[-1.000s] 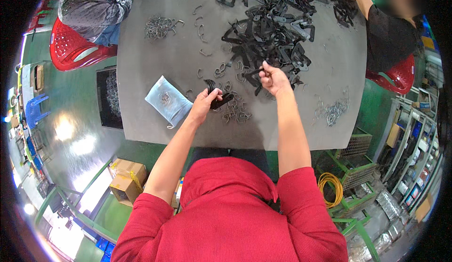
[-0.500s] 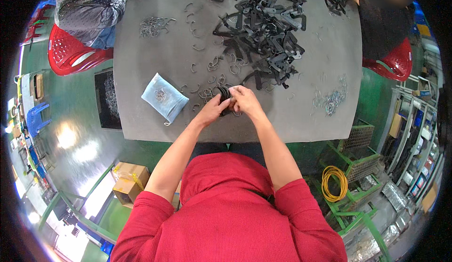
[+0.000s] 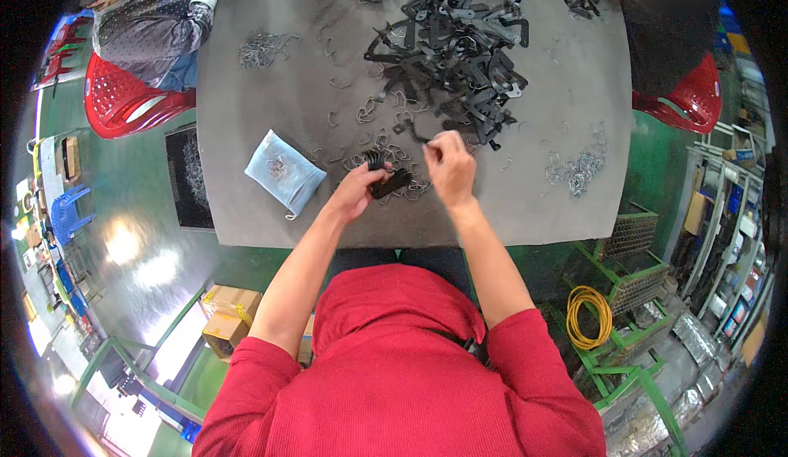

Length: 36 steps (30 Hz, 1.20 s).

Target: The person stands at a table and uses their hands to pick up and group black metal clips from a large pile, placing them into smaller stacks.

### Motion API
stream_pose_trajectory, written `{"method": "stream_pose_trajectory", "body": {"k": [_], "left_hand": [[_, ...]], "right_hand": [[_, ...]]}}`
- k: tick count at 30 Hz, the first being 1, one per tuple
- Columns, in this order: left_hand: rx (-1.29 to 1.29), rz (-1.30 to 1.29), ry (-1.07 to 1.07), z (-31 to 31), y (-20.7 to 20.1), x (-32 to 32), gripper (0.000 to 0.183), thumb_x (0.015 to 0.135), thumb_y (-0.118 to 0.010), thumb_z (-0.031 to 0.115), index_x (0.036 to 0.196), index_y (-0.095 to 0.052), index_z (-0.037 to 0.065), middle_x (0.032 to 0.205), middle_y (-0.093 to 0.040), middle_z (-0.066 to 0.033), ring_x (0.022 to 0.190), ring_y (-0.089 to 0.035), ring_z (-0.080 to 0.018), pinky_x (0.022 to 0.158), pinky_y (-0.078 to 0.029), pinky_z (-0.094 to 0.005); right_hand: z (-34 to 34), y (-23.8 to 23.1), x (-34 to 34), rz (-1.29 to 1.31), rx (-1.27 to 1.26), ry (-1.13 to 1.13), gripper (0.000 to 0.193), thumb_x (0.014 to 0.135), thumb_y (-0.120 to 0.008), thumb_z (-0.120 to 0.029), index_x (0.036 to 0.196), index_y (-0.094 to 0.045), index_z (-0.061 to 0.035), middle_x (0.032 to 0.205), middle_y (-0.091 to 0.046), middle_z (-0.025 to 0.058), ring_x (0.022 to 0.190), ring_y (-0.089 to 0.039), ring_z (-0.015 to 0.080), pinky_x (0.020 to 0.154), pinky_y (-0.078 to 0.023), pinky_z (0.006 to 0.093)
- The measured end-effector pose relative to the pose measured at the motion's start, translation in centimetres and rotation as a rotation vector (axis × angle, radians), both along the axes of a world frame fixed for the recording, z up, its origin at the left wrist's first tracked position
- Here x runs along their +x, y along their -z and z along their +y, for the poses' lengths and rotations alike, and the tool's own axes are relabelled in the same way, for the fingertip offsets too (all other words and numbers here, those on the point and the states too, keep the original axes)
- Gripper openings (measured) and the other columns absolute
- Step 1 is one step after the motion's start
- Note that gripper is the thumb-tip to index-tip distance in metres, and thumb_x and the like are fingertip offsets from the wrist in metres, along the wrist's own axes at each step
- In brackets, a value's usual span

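Note:
My left hand [image 3: 354,192] is closed round a stack of black brackets [image 3: 391,184] above the near part of the table. Just to its right, my right hand [image 3: 451,165] pinches one end of a single black bracket [image 3: 417,133], which points away to the upper left. Bent wire hooks [image 3: 382,146] lie loose on the table around and beyond the left hand. Past both hands spreads a large heap of black brackets [image 3: 460,55]. A light blue cloth pouch [image 3: 285,173] with a few hooks on top lies left of my left hand.
The grey table [image 3: 525,211] also bears piles of wire hooks at the right [image 3: 581,169] and far left [image 3: 263,50]. Two people sit across, on red chairs [image 3: 123,104]. Cardboard boxes [image 3: 230,313] stand on the floor left; a coiled yellow hose [image 3: 588,317] hangs right.
My right hand has moved away from the left, to the right and slightly farther out, and now holds a single bracket. The left hand has shifted slightly left with its stack.

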<state>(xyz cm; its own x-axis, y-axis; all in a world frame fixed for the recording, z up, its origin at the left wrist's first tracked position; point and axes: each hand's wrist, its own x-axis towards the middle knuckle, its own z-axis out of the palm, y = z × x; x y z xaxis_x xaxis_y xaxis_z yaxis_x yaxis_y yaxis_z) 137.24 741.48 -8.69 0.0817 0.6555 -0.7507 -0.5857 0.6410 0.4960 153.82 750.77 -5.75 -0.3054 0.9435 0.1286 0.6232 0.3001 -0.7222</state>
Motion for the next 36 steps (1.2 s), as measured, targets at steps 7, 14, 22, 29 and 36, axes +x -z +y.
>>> {"method": "stream_pose_trajectory", "body": {"k": [7,14,22,29,36], "left_hand": [[0.024,-0.227,-0.245,3.8,-2.0,2.6,0.036,0.086,-0.048,0.037,0.095,-0.053,0.003,0.079,-0.054,-0.0003,0.073,-0.052,-0.0087,0.070,-0.046,-0.0238],[0.002,-0.197,-0.212,4.8,-2.4,3.1,0.028,0.085,-0.052,0.030,0.093,-0.055,0.004,0.076,-0.051,0.0024,0.068,-0.049,-0.0065,0.063,-0.042,-0.0201],[0.128,0.164,-0.084,4.7,-0.5,0.4,0.015,0.080,-0.060,0.017,0.088,-0.056,0.005,0.081,-0.055,0.0024,0.075,-0.050,-0.0059,0.068,-0.039,-0.0204],[0.150,0.146,-0.088,5.4,-0.8,-0.4,0.026,0.089,-0.044,0.029,0.084,-0.056,0.006,0.072,-0.049,0.0030,0.069,-0.046,-0.0065,0.065,-0.037,-0.0214],[0.126,-0.008,-0.027,4.7,-2.1,-0.1,0.022,0.088,-0.048,0.029,0.087,-0.054,0.008,0.072,-0.052,0.0034,0.070,-0.047,-0.0047,0.064,-0.039,-0.0199]], "right_hand": [[-2.4,-1.5,1.1,-0.094,0.328,-0.376,0.010,0.066,-0.054,-0.008,0.071,-0.046,-0.0081,0.079,-0.052,0.0032,0.067,-0.055,0.0160,0.054,-0.044,0.0275],[0.0,-1.8,1.7,-0.257,0.292,-0.585,0.010,0.067,-0.052,-0.011,0.073,-0.044,-0.0088,0.077,-0.049,0.0035,0.070,-0.053,0.0151,0.055,-0.043,0.0255],[4.1,0.6,1.6,-0.111,-0.062,-0.105,0.018,0.073,-0.056,-0.019,0.086,-0.054,-0.0069,0.080,-0.057,0.0066,0.071,-0.057,0.0179,0.059,-0.045,0.0310],[12.7,4.5,2.8,0.036,-0.924,0.621,0.036,0.074,-0.062,-0.035,0.066,-0.061,0.0011,0.062,-0.062,0.0064,0.045,-0.054,0.0110,0.044,-0.042,0.0248],[12.0,2.3,5.5,0.809,-1.334,0.438,0.019,0.073,-0.065,-0.020,0.072,-0.057,-0.0023,0.063,-0.059,0.0063,0.043,-0.047,0.0076,0.036,-0.032,0.0172]]}}
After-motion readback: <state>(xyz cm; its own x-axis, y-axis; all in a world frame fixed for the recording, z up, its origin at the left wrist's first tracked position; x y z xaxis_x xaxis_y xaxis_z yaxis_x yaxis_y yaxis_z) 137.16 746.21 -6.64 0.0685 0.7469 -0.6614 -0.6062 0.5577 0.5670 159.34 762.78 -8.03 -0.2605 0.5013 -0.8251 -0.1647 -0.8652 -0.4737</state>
